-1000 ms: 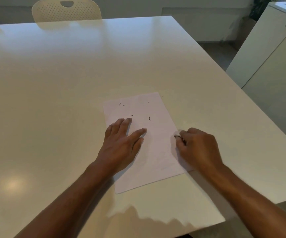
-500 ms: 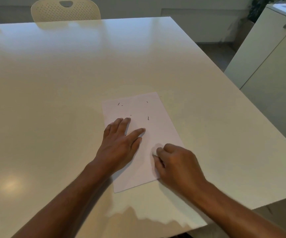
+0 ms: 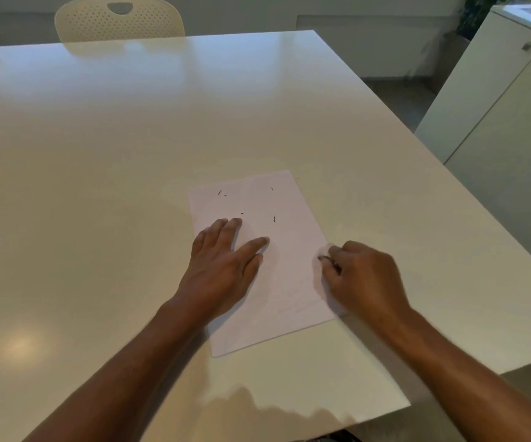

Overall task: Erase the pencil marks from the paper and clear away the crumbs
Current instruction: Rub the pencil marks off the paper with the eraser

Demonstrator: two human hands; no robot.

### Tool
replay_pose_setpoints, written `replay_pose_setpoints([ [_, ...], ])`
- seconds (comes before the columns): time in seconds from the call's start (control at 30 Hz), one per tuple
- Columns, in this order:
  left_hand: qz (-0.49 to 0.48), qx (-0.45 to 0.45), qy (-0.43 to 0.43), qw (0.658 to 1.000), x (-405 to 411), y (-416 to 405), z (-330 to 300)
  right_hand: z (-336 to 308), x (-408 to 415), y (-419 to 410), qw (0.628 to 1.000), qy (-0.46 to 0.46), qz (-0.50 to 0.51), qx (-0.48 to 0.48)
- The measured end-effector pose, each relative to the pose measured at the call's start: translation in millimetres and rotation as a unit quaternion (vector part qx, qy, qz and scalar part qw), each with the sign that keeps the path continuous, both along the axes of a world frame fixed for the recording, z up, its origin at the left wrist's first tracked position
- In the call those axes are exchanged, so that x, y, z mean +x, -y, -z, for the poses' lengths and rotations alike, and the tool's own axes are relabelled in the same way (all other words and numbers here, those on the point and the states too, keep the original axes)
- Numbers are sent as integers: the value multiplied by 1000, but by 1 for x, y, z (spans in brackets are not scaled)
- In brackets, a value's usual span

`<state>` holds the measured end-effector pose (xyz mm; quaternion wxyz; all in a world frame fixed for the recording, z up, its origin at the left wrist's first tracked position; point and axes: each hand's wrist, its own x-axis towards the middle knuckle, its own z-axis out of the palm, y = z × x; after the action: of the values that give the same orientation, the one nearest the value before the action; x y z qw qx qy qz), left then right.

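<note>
A white sheet of paper (image 3: pixel 286 275) lies on the cream table (image 3: pixel 130 154), near its front right part. Several dark eraser crumbs (image 3: pixel 274 218) are scattered over the upper half of the sheet. My left hand (image 3: pixel 222 266) lies flat on the paper's left side with its fingers straight, holding it down. At the sheet's right edge my right hand (image 3: pixel 363 279) pinches a small white eraser (image 3: pixel 324 251) whose tip touches the paper. Faint pencil traces show low on the sheet.
The table's right edge (image 3: pixel 449 173) and front edge run close to my right arm. A white cabinet (image 3: pixel 506 129) stands to the right of the table. A perforated cream chair (image 3: pixel 119 19) is at the far side.
My right hand, with the eraser, swept left and down across the lower paper, then came back to the sheet's right edge. The left hand and the crumbs stayed where they were.
</note>
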<state>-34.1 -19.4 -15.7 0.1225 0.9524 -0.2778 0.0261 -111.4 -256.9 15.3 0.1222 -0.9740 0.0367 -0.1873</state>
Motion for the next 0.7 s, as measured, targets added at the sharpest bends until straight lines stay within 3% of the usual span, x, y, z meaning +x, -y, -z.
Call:
replay_pose_setpoints([
  [0.2,1,3,-2,1000,0,1,-1,0,-30,-42,995,-28,-99,-13],
  [0.37,4,-3,1,1000,0,-1,1,6,0,6,999,33,18,-6],
  [0.7,0,-44,-25,999,1,-3,-1,23,-18,-32,985,74,-11,158],
])
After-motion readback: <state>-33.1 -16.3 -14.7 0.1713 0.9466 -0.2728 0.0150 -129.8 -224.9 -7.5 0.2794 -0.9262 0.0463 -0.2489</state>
